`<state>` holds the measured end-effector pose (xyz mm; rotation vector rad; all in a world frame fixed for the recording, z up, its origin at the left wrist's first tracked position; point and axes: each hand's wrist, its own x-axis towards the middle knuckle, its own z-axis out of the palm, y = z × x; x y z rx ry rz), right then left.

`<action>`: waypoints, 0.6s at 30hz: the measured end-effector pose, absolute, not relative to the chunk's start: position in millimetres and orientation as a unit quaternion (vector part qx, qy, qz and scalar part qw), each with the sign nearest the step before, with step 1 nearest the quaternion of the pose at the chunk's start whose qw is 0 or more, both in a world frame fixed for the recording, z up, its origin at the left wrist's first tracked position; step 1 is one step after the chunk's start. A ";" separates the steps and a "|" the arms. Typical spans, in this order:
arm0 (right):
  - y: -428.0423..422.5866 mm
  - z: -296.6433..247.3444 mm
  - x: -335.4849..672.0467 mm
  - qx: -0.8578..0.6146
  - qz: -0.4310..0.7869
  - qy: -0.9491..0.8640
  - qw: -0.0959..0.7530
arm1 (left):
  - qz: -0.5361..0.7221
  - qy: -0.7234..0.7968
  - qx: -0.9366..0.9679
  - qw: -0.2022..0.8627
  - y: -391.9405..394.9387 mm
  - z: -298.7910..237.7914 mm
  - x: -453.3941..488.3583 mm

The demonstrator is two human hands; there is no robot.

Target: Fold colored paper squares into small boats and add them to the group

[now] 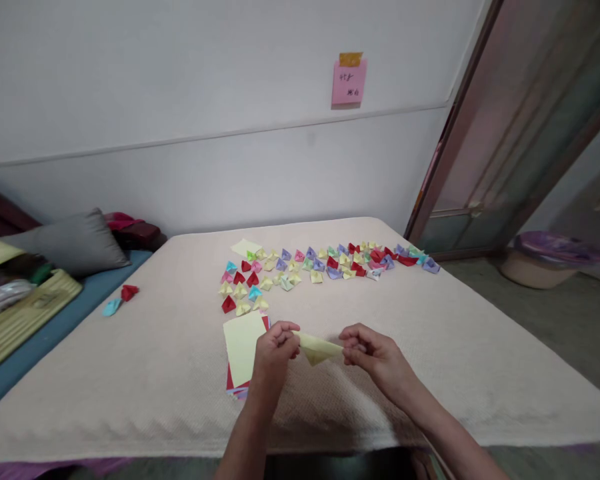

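Observation:
A pale yellow folded paper (317,348) hangs above the near part of the table, stretched between my two hands, its middle pointing down. My left hand (279,347) pinches its left end between thumb and fingers. At the right tip, my right hand (373,350) is closed on the same paper. Partly behind my left hand lies a stack of paper sheets (243,347), yellow on top with red and purple edges showing. Beyond it, several small yellow folded paper pieces (243,307) sit in rows.
Many folded pieces, including a red one (229,304), spread across the far side of the table (170,360). A loose yellow sheet (245,247) lies behind them. Two more pieces, one blue (111,307), rest far left. A pink note (349,83) is taped to the wall.

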<state>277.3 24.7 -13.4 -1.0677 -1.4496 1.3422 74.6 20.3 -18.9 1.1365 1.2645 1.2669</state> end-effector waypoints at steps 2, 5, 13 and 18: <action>23.0 -13.3 277.0 -0.438 0.500 -0.617 0.422 | 0.524 0.517 0.455 0.501 20.1 -19.4 73.6; 22.2 -14.0 276.6 -0.431 0.419 -0.689 0.405 | 0.534 0.515 0.450 0.497 19.8 -19.0 73.4; 21.1 -17.2 273.8 -0.384 0.315 -0.770 0.400 | 0.521 0.544 0.496 0.432 17.6 -16.1 79.0; 17.3 -20.7 268.3 -0.397 0.276 -0.784 0.389 | 0.514 0.543 0.510 0.425 18.4 -20.9 80.8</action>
